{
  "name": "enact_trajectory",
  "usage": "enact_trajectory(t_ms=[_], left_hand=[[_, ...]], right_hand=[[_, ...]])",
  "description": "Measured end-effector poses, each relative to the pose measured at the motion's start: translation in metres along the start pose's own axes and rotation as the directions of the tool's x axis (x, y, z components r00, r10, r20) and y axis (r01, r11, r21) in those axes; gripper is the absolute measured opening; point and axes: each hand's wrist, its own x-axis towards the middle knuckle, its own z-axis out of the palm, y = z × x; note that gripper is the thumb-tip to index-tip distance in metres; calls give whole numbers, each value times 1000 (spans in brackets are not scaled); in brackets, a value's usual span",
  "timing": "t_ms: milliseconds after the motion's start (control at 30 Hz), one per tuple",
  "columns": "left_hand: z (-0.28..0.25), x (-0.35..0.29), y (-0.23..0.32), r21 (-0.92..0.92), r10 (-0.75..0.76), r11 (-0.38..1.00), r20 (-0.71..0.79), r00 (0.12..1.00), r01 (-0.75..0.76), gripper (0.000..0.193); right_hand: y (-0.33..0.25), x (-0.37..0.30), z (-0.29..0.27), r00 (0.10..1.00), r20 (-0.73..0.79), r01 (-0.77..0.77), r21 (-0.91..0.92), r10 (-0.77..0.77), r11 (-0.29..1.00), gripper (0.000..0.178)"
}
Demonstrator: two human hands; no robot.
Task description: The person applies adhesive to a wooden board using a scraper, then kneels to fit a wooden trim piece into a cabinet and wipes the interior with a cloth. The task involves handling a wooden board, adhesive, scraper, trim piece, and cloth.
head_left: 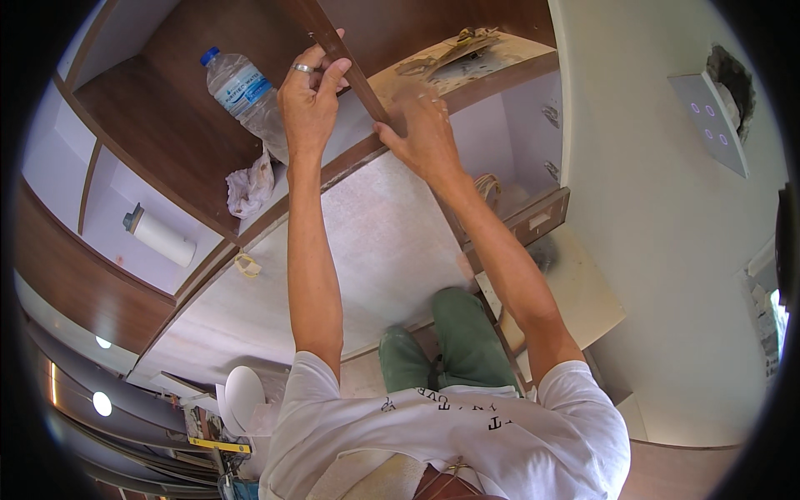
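Both hands gripped a thin dark-brown wooden strip (354, 71): left hand (310, 100) fingers pinched around it, right hand (425, 137) pressed flat below; a clear plastic water bottle (246, 96) and a crumpled white bag (248, 187) sat just beside on the brown wooden shelf (158, 133).

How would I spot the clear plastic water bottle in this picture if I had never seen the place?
Find the dark brown wooden shelf unit at upper left. In its open compartment, left of the raised left hand, lies the clear plastic water bottle, tilted. Its blue cap and blue label set it apart from the crumpled white plastic bag just below.
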Motion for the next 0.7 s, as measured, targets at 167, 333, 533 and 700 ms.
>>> enact_trajectory(t_ms=[167, 333, 533, 700], left_hand=[[2, 2, 3, 13, 0, 1000, 5, 1000, 0, 37], [-1, 3, 3, 100, -14, 995, 11, 1000, 13, 37], [0, 2, -1, 54, -65, 996, -35, 997, 67, 38], [2, 4, -5, 28, -24, 999, -22, 999, 25, 37]], right_hand=[[1, 0, -1, 1000, -15, 4, 26, -4, 1000, 27], [0, 0, -1, 998, -42, 42, 2, -42, 999, 29], [1, 0, -11, 1000, 17, 23, 51, -24, 998, 29], [1, 1, -12, 999, -7, 34, 59, -34, 998, 22]])
